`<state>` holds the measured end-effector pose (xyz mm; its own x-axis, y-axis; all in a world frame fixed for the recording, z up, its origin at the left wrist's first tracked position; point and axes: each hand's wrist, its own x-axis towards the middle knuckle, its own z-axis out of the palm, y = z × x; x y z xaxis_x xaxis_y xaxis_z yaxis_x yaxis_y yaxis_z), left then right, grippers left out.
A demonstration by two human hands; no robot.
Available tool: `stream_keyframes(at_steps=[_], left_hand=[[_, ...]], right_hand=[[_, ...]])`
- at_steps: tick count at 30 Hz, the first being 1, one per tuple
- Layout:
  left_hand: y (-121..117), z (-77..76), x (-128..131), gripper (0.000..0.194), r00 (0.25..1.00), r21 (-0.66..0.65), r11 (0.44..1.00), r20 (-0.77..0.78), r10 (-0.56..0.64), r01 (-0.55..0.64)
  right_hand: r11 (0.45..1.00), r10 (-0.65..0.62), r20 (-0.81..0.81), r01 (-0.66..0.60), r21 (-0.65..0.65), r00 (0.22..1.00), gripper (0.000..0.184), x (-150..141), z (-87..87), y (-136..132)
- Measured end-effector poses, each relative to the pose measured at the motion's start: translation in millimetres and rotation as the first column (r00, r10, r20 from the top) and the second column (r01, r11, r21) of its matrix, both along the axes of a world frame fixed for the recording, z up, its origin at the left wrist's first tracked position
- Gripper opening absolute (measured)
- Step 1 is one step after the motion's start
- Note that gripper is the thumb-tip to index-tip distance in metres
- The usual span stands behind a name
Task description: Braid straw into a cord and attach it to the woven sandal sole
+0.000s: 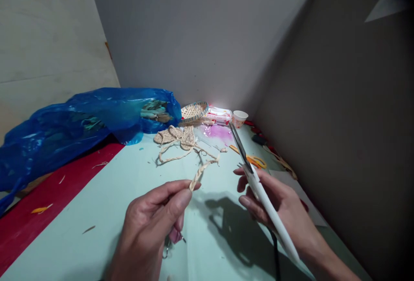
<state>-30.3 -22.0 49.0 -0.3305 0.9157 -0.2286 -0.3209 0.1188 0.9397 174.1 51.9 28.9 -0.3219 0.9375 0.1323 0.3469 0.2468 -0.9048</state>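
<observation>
As the left hand (155, 225) pinched a pale braided cord (198, 175) above the counter (106, 212), its grip was closed, thumb tight against forefinger. A metal item (167, 247), partly hidden, showed beneath that hand. At the right, the right hand (274, 194) held a white-handled tool (270, 212) with its narrow metal end angled up and away, the grip loosely curled about it, thumb and forefinger apart. A black cable (276, 253) hung just below. The braided cord sat between the two hands, its far end reaching toward tan woven pieces (176, 136); whether they were joined could not be told. Orange-handled scissors (256, 161) lay beyond the tool. Farther back, a blue plastic bag (106, 112) spread across the left side, near a round woven basket (194, 111), a pink-and-white packet (220, 115) and a paper cup (239, 118).
</observation>
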Motion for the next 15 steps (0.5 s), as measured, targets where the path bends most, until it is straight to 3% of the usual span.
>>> stream_keyframes(at_steps=[4,8,11,15], left_hand=[[2,-0.8,5,0.021,0.98,-0.044,0.994,-0.165,-0.109,0.103],[3,-3.9,14,0.017,0.932,-0.103,0.97,-0.27,-0.242,0.222],[3,-5.7,18,0.014,0.904,-0.105,0.965,-0.338,-0.263,0.241],[2,-6.0,19,0.017,0.908,-0.106,0.969,-0.34,-0.245,0.221]], right_hand=[[0.982,0.071,-0.213,-0.106,-0.157,0.974,0.03,-11,7.9,-3],[0.939,0.011,-0.5,-0.181,-0.291,0.866,0.036,-25,0.9,0],[0.927,-0.037,-0.65,-0.217,-0.307,0.759,0.039,-30,-5.1,2],[0.914,-0.065,-0.716,-0.246,-0.322,0.695,0.039,-31,-2.7,-1]])
